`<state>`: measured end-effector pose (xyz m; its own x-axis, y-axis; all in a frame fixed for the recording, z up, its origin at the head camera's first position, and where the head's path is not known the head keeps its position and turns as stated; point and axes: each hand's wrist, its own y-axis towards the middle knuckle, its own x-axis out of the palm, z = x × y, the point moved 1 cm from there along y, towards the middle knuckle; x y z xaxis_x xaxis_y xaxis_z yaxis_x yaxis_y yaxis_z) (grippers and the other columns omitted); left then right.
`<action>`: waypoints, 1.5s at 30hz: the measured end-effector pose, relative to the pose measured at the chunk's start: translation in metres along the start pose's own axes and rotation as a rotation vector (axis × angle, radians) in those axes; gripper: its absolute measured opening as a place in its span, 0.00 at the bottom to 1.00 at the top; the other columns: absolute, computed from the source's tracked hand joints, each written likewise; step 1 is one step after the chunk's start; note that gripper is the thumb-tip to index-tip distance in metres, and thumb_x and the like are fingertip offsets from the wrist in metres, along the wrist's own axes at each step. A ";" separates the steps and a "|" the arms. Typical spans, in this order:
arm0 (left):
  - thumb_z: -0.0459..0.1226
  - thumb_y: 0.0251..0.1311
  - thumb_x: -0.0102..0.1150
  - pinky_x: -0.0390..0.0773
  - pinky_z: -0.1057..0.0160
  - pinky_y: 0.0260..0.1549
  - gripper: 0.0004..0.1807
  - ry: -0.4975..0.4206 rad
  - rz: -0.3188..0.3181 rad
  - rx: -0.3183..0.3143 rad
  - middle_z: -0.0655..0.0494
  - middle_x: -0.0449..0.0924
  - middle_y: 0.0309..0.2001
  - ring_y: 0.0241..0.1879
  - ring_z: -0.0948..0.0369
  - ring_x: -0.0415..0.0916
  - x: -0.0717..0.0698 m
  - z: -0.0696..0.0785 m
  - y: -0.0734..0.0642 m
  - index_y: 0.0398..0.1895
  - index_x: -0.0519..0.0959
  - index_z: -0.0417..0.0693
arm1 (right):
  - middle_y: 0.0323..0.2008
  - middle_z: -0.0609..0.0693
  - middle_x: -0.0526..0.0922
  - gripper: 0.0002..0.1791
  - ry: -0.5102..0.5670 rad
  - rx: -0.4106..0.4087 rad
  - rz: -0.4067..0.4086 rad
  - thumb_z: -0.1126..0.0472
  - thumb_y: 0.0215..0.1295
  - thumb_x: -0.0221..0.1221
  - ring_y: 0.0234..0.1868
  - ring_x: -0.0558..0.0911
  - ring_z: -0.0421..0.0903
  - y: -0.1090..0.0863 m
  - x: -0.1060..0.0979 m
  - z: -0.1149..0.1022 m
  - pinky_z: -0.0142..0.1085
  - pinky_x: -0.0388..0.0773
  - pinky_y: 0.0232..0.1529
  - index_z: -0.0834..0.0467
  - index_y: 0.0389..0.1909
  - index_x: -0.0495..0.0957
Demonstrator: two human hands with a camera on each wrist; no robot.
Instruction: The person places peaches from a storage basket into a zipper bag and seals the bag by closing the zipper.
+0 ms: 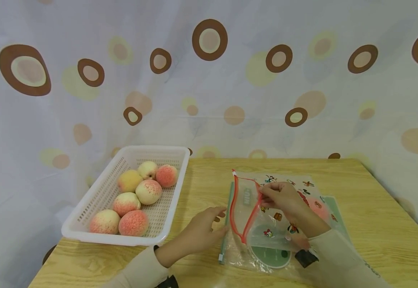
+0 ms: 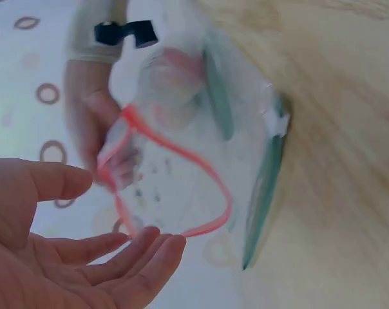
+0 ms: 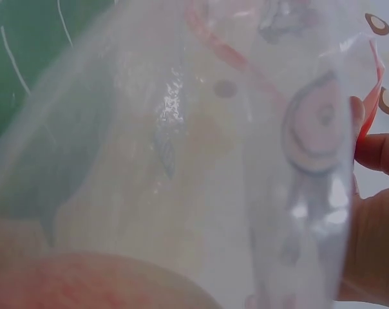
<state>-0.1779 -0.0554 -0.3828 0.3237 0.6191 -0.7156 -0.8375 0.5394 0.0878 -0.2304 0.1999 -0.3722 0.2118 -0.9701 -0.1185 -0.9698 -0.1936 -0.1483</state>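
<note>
My right hand pinches the red zip edge of a clear zip bag printed with small cartoon figures. The bag's mouth gapes toward the left. Inside it a pinkish peach shows through the plastic, and in the right wrist view the peach fills the bottom edge. To the left of the bag's mouth is my left hand, its fingers loosely bent and holding nothing. Beneath the printed bag lies another clear bag with a green zip strip.
A white plastic basket with several peaches in it stands on the left of the wooden table. Behind the table hangs a pale curtain with brown rings. A green printed panel shows under the bags.
</note>
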 end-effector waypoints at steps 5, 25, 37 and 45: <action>0.41 0.68 0.53 0.78 0.55 0.45 0.25 -0.123 -0.013 -0.005 0.47 0.75 0.56 0.55 0.48 0.72 -0.034 0.006 -0.017 0.65 0.68 0.43 | 0.28 0.48 0.82 0.15 0.003 -0.007 -0.012 0.60 0.70 0.54 0.28 0.83 0.40 0.001 -0.002 0.000 0.31 0.82 0.35 0.71 0.43 0.77; 0.31 0.60 0.61 0.76 0.51 0.41 0.17 0.388 0.091 0.059 0.43 0.80 0.46 0.40 0.52 0.76 -0.164 -0.056 -0.012 0.52 0.77 0.33 | 0.29 0.48 0.82 0.15 0.030 -0.018 -0.029 0.60 0.70 0.55 0.30 0.83 0.40 0.001 -0.001 0.001 0.32 0.82 0.35 0.70 0.43 0.78; 0.36 0.55 0.64 0.75 0.51 0.40 0.23 0.554 -0.128 -0.100 0.40 0.78 0.43 0.43 0.48 0.73 -0.169 -0.102 0.006 0.52 0.75 0.30 | 0.29 0.49 0.82 0.12 0.030 -0.021 -0.030 0.60 0.69 0.56 0.28 0.83 0.40 0.002 -0.001 0.001 0.32 0.82 0.35 0.67 0.40 0.79; 0.34 0.50 0.69 0.75 0.51 0.45 0.33 0.519 -0.262 -0.258 0.37 0.74 0.51 0.45 0.50 0.71 -0.165 -0.116 0.014 0.61 0.70 0.33 | 0.29 0.48 0.82 0.12 0.040 -0.016 -0.033 0.60 0.70 0.55 0.29 0.83 0.40 0.003 -0.004 0.002 0.32 0.82 0.36 0.67 0.40 0.79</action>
<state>-0.2944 -0.2166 -0.3437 0.3306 0.0931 -0.9392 -0.8598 0.4400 -0.2591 -0.2343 0.2032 -0.3742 0.2392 -0.9681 -0.0748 -0.9643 -0.2278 -0.1353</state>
